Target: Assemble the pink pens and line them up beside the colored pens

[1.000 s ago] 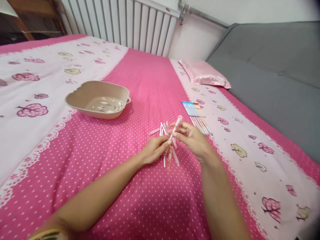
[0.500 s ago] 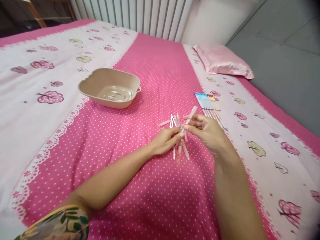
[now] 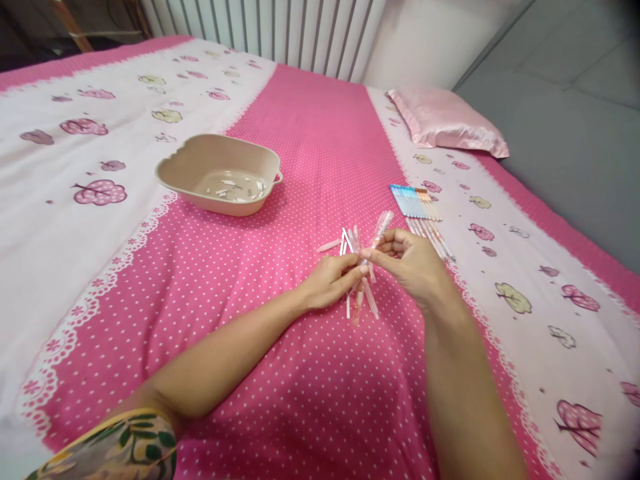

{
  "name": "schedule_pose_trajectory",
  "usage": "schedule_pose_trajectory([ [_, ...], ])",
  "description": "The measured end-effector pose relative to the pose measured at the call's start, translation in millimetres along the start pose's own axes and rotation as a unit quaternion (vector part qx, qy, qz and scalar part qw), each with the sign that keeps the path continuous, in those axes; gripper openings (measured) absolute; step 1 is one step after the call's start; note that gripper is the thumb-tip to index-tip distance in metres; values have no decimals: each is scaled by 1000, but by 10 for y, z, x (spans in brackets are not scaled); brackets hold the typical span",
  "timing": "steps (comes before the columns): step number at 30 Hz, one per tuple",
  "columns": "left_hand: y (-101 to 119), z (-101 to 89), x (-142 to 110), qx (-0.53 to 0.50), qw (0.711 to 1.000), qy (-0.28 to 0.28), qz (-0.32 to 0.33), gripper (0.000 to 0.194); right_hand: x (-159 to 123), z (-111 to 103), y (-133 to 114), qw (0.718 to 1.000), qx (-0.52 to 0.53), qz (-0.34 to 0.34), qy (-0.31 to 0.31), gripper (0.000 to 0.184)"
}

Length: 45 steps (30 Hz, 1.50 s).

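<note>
Just above the pink spread, my left hand (image 3: 333, 280) and my right hand (image 3: 407, 263) meet with their fingertips closed. Between them is a pinkish see-through pen piece (image 3: 383, 223); its upper end slants up out of my right fingers, and its lower end is hidden by both hands. My left thumb and fingers pinch close to that lower end. Under and around my left hand lies a loose pile of pink pen parts (image 3: 371, 300) and thin white sticks (image 3: 349, 307), partly covered by the fingers.
Right of my hands lie a row of blue-to-orange pens (image 3: 415, 202) and several pinkish pens (image 3: 431, 237). A beige basin (image 3: 215, 199) with small white bits stands at the left. A pink pillow (image 3: 447, 120) rests at the back right, near a grey panel (image 3: 560, 120).
My right hand has shifted slightly, its fingers curling more around the pen piece. The upper end of the piece now looks wider, like two parts side by side. My left hand stays in place.
</note>
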<state>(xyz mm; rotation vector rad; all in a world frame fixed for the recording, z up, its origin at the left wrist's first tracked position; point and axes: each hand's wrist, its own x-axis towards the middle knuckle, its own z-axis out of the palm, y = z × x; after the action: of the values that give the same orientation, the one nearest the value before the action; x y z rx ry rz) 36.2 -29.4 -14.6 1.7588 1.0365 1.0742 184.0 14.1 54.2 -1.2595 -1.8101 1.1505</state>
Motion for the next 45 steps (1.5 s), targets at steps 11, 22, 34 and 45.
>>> schedule_pose_trajectory([
  [11, 16, -4, 13, 2, 1000, 1, -1, 39, -32, 10, -10, 999, 21, 7, -30, 42],
  [22, 11, 0, 8, -23, 1000, -6, -1, 36, -74, -97, -71, 984, 115, 75, -114, 32],
  [34, 3, 3, 11, -1, 1000, 3, 4, 36, -55, -87, -52, 988, 98, 71, -92, 31],
  [45, 11, -2, 10, 0, 1000, 6, 9, 36, -18, -33, -3, 993, 76, 64, -68, 37],
])
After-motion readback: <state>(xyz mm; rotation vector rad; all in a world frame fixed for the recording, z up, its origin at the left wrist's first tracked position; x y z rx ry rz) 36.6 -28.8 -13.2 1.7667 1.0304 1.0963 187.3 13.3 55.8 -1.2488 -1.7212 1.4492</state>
